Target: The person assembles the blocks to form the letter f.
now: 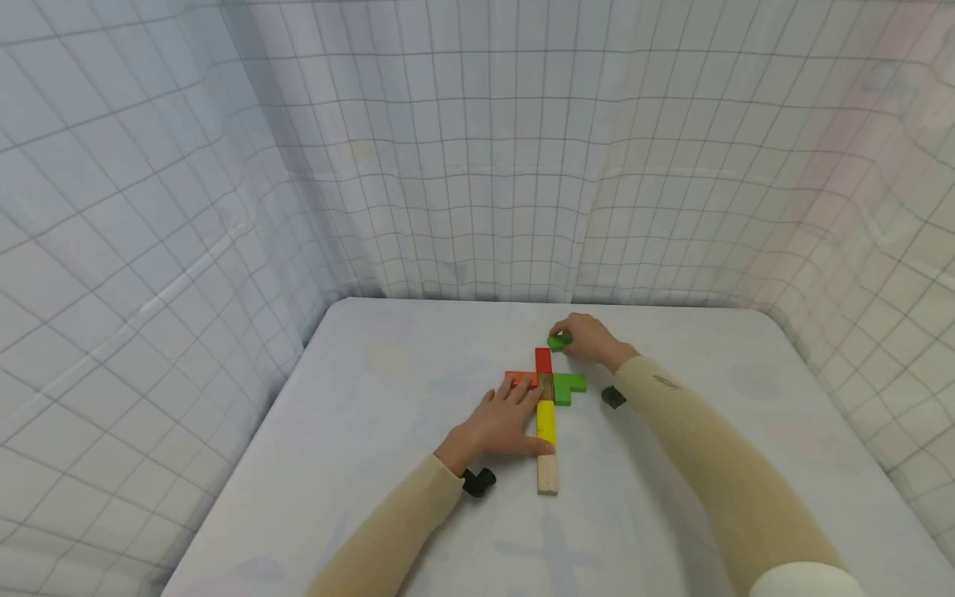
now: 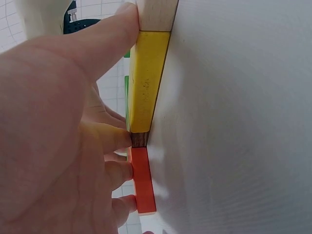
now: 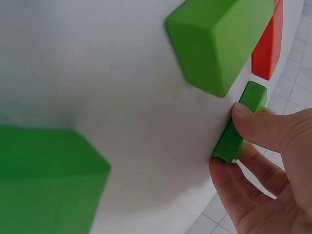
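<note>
On the white table, a red block (image 1: 543, 360), a brown block (image 1: 546, 386), a yellow block (image 1: 546, 421) and a pale wooden block (image 1: 548, 475) form a line. An orange-red block (image 1: 520, 378) joins its left side; green blocks (image 1: 569, 383) join its right. My left hand (image 1: 503, 423) rests spread over the line, its thumb near the yellow-pale joint and fingertips touching the brown and orange-red blocks. Beyond, my right hand (image 1: 593, 340) pinches a small green block (image 3: 239, 126) between thumb and fingers, beside the red block's far end.
Another green block (image 3: 48, 180) lies at the lower left of the right wrist view. Dark wrist devices (image 1: 479, 482) show beside both forearms. White grid-patterned curtains (image 1: 477, 166) enclose the table (image 1: 358, 431) at the back and sides.
</note>
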`<state>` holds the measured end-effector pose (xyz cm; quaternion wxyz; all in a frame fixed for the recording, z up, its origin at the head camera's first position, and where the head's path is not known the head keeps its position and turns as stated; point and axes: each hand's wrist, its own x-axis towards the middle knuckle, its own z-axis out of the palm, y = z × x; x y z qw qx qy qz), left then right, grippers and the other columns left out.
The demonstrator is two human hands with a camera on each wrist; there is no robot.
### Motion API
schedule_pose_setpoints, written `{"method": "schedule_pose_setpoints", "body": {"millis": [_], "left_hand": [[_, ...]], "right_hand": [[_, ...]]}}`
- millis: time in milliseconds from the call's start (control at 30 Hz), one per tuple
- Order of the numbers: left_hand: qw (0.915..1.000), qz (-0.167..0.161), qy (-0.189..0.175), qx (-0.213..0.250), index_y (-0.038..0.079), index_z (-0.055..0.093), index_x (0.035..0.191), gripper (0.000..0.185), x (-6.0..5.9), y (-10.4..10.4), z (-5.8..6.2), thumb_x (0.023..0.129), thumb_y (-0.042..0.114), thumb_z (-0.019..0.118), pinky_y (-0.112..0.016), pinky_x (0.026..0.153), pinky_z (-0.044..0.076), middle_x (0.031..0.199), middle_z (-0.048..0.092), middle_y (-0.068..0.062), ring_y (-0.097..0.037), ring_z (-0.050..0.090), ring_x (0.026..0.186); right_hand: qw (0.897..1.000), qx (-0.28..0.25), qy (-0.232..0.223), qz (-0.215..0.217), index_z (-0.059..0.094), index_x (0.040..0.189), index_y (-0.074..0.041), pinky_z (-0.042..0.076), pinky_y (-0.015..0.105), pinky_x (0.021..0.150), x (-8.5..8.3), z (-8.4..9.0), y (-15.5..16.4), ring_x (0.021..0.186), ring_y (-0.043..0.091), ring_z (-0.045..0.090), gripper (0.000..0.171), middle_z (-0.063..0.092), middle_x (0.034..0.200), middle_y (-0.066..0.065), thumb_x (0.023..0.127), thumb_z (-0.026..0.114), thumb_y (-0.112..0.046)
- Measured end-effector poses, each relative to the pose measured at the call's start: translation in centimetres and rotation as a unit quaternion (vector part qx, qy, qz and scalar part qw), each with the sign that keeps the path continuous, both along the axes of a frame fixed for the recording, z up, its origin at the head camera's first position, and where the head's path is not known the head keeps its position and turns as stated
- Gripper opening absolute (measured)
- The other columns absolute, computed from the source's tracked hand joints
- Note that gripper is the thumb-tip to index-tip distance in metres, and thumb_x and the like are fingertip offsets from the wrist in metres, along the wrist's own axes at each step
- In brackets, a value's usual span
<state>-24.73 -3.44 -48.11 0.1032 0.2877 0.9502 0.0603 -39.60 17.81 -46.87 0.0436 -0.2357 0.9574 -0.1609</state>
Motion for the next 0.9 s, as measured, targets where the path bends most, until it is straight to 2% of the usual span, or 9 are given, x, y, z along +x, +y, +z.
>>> {"method": "schedule_pose_setpoints", "body": {"millis": [200,367,900], "left_hand": [[1.0000,0.002,-0.003,0.007,0.021,0.014,0.147,0.101,0.1,0.1,-0.1,0.070,0.079,0.044,-0.056,0.102,0.017,0.152,0.005,-0.005,-0.033,0.003,0.136],[0.9999,0.000,-0.004,0.011,0.021,0.014,0.147,0.101,0.3,0.1,0.1,0.070,0.079,0.043,-0.056,0.102,0.017,0.152,0.007,-0.006,-0.034,0.004,0.136],[1.0000,-0.003,0.001,0.005,0.020,0.013,0.147,0.103,-0.2,0.2,-0.3,0.069,0.080,0.042,-0.056,0.102,0.017,0.152,0.005,-0.006,-0.034,0.002,0.136]], "right_hand": [[1.000,0.014,0.015,0.001,0.064,0.116,-0.018,0.037,0.042,0.094,-0.1,-0.1,-0.4,0.104,0.023,0.048,0.039,0.055,0.110,0.006,0.080,0.066,-0.003],[0.999,0.002,0.030,0.016,0.065,0.115,-0.018,0.037,0.042,0.093,-0.5,-0.4,-0.4,0.102,0.024,0.049,0.039,0.055,0.110,0.007,0.080,0.065,-0.001],[0.999,-0.017,0.026,0.008,0.064,0.117,-0.022,0.038,0.043,0.092,-0.9,-1.1,-0.7,0.104,0.024,0.048,0.042,0.054,0.114,0.006,0.080,0.064,-0.003]]}}
